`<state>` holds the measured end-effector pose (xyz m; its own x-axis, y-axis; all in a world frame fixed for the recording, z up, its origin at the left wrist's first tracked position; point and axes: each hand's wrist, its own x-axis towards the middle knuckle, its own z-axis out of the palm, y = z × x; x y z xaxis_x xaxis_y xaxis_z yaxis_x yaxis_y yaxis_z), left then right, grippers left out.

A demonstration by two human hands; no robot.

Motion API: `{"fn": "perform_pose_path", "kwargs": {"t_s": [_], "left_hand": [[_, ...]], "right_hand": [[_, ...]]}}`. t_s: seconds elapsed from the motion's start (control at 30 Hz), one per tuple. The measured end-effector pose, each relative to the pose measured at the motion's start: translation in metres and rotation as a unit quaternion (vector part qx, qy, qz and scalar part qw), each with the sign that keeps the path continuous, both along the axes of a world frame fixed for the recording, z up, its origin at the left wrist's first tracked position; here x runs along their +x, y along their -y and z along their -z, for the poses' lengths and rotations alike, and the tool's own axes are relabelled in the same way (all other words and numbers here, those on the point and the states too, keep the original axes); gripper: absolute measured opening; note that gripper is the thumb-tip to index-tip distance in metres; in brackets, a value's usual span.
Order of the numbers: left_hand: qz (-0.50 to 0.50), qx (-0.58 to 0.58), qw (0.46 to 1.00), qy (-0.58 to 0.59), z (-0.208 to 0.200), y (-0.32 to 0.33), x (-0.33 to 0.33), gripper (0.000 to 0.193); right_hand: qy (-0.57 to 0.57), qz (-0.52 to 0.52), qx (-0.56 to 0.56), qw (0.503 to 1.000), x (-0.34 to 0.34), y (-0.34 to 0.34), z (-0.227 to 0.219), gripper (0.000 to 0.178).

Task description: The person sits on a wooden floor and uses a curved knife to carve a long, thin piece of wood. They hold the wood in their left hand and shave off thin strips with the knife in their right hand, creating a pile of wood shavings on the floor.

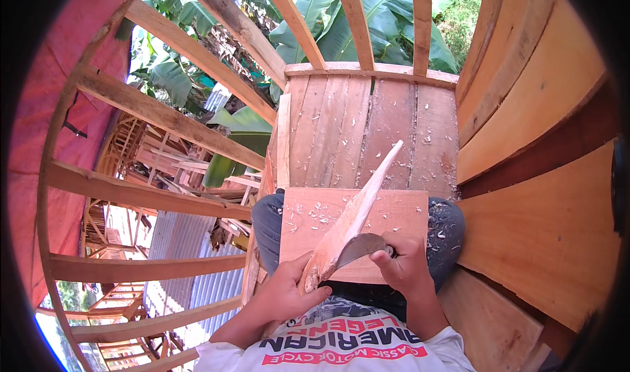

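My left hand is closed around the thick lower end of a pale, tapered piece of wood, whose narrow tip points up and away to the right. In my right hand is a knife with a broad curved blade. The blade lies against the right side of the wood near its thick end, its handle mostly hidden in my fist. Beneath both is a flat wooden board resting across my lap, scattered with shavings.
A plank floor strewn with shavings stretches ahead of my knees. Wooden slats form an open railing on the left, and broad wooden panels stand close on the right. Leafy plants grow beyond, and a red sheet hangs far left.
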<state>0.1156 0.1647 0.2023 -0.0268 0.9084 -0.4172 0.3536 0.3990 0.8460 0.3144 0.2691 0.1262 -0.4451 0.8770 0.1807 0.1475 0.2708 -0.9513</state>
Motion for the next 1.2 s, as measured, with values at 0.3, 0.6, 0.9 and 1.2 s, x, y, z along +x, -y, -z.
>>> {"fn": "perform_pose_path", "kwargs": {"t_s": [0.3, 0.6, 0.9, 1.2], "left_hand": [[0.027, -0.014, 1.000, -0.003, 0.001, 0.007, 0.010, 0.048], [0.034, -0.067, 0.994, 0.083, 0.015, 0.019, 0.012, 0.052], [-0.001, -0.124, 0.936, 0.329, 0.041, 0.023, -0.003, 0.036], [0.023, -0.140, 0.956, 0.256, 0.043, 0.025, 0.005, 0.035]], "right_hand": [[0.048, 0.036, 0.078, 0.995, 0.003, -0.007, 0.009, 0.066], [0.037, 0.148, -0.040, 0.987, 0.019, -0.030, 0.030, 0.062], [0.016, 0.008, -0.017, 1.000, -0.006, 0.002, 0.013, 0.063], [0.078, 0.145, 0.024, 0.986, 0.015, -0.029, 0.039, 0.071]]}}
